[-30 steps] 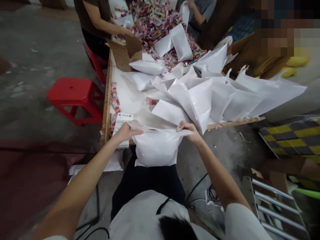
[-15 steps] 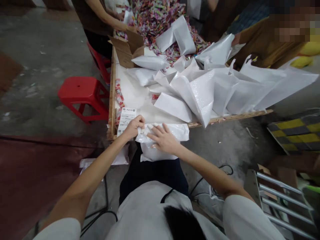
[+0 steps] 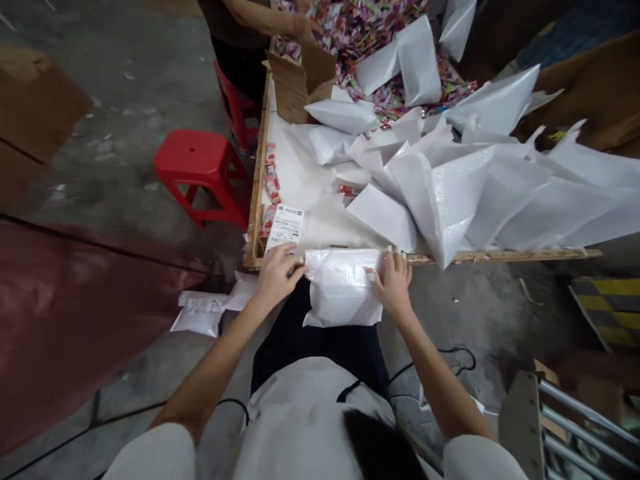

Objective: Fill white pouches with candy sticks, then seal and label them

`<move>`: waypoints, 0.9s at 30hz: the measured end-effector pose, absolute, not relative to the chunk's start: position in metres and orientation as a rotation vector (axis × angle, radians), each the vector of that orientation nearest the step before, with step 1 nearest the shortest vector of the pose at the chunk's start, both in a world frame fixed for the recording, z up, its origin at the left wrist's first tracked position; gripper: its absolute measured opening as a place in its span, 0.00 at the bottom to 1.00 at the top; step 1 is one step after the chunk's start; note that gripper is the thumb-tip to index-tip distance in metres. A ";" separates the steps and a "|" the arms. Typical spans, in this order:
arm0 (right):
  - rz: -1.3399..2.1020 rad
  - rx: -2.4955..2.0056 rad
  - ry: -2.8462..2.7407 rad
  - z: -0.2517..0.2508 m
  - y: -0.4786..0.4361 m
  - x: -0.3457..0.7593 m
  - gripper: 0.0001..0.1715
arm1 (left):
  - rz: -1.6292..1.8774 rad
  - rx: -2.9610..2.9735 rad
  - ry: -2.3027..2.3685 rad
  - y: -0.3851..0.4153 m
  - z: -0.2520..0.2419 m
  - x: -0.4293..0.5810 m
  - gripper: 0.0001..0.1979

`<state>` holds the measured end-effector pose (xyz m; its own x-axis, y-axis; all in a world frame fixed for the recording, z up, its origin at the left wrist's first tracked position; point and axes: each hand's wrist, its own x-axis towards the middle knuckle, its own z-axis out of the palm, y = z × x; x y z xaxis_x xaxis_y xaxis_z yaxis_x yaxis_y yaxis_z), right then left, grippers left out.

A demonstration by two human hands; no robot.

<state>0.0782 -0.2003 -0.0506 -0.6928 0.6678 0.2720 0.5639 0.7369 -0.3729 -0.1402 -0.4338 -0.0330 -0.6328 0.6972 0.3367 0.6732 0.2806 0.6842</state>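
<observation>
A white mailer bag (image 3: 345, 287) lies over my lap at the table's near edge, its top folded down into a flat flap. My left hand (image 3: 280, 272) pinches the flap's left corner between thumb and fingers. At the right end, my right hand (image 3: 394, 280) grips the bag's edge, thumb on the front and fingers over the top. Just beyond my left hand, a stack of printed labels (image 3: 286, 225) rests on the table corner. Right of the labels, another white mailer bag (image 3: 383, 217) lies on the white tabletop (image 3: 320, 223).
Several white bags (image 3: 450, 193) stand along the table's right side. Behind them are a heap of small colourful packets (image 3: 360, 33) and an open cardboard box (image 3: 300, 87). A co-worker's arm (image 3: 265, 17) reaches over the heap. A red stool (image 3: 195, 160) stands left; filled bags (image 3: 200, 313) lie on the floor.
My right hand has slid from the middle of the flap to its right end. The flap now lies flatter and smoother. The view has shifted, moving the table rightward in the picture.
</observation>
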 end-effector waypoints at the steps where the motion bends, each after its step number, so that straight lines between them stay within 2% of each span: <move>1: 0.361 -0.890 -2.477 -0.044 -0.210 0.078 0.31 | 1.359 1.204 2.601 -0.440 -0.035 -0.145 0.09; 4: 0.505 -0.516 -2.464 -0.026 -0.256 0.066 0.20 | 1.290 0.855 2.773 -0.451 -0.038 -0.163 0.16; 7: 0.856 -0.185 -2.625 -0.023 -0.308 0.037 0.19 | 1.258 0.726 2.635 -0.450 -0.035 -0.181 0.22; 10: 1.073 -0.272 -2.553 -0.031 -0.334 -0.001 0.26 | 1.545 0.531 2.268 -0.443 -0.021 -0.197 0.21; 13: 1.087 -0.383 -2.381 -0.030 -0.326 -0.046 0.41 | 1.789 0.407 1.895 -0.436 0.004 -0.213 0.19; 15: 1.119 -0.380 -2.297 -0.020 -0.309 -0.078 0.46 | 1.860 0.401 1.816 -0.429 0.022 -0.222 0.19; 17: 1.191 -0.356 -2.216 -0.006 -0.289 -0.108 0.44 | 1.902 0.407 1.788 -0.419 0.039 -0.231 0.20; 21: 1.248 -0.192 -2.193 0.022 -0.266 -0.132 0.30 | 1.918 0.315 1.624 -0.403 0.060 -0.247 0.19; 27: 1.243 -0.001 -2.284 0.031 -0.275 -0.104 0.19 | 1.714 0.173 1.526 -0.407 0.055 -0.256 0.14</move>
